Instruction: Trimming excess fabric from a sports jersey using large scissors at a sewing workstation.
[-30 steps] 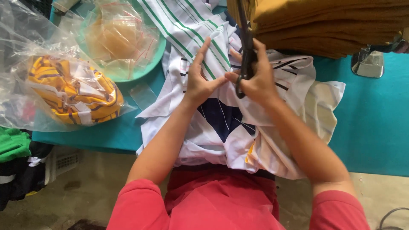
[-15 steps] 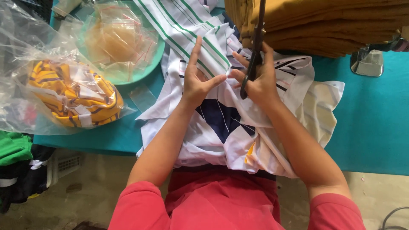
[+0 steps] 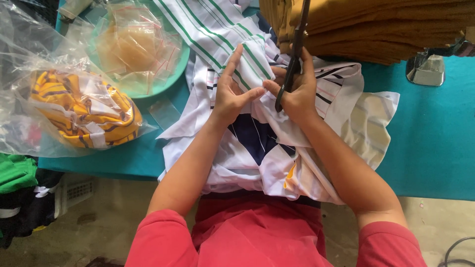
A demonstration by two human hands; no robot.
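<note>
so, starting at my far left, a clear plastic bag (image 3: 54, 84) slumps on the teal table (image 3: 430, 148) with a yellow striped garment (image 3: 84, 111) bundled inside it, pushed aside where it stays out of my way. just beyond it sits a green bowl (image 3: 175, 74) heaped with small clear zip bags (image 3: 136, 47), near enough to reach, and one loose bag lies flat beside it. spread across the table edge and hanging toward my lap is the white jersey (image 3: 257, 163) with green stripes and a navy panel, drawn close so the part i'm handling sits right under my eyes. my left hand (image 3: 232, 94) rests on the cloth, thumb and forefinger pinching a small fold while the other fingers stand straight up, which seems to hold that bit taut and raised. touching it, my right hand (image 3: 297, 94) is closed around dark scissors (image 3: 294, 54), blades pointing away from me and the handles buried in my grip, the thumb meeting my left thumb at the pinched spot. behind my right hand a stack of mustard fabric (image 3: 376, 24) lies folded, and further right a metal machine foot (image 3: 425, 66) stands on the table, well apart.
</note>
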